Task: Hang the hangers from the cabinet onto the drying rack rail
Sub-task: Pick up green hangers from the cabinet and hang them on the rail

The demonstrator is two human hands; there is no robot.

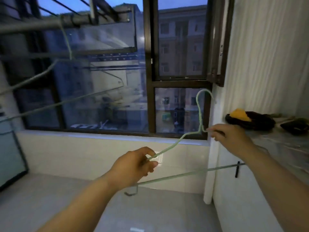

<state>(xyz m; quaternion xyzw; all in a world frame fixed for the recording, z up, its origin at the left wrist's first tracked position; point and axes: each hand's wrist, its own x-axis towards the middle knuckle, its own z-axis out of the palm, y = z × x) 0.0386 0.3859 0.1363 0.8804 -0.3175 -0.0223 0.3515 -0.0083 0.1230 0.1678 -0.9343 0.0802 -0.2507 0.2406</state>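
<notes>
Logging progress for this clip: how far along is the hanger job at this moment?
Done: one pale green wire hanger already hangs by its hook on the grey drying rack rail. In hand: a second green hanger, the left hand pinching its shoulder wire and the right hand gripping near the neck, hook up, well below the rail. Left: lifting it onto the rail. Whether more hangers wait cannot be seen.

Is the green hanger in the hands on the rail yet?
Not yet. Both hands hold the hanger low by the window, hook up, far below the rail.
</notes>
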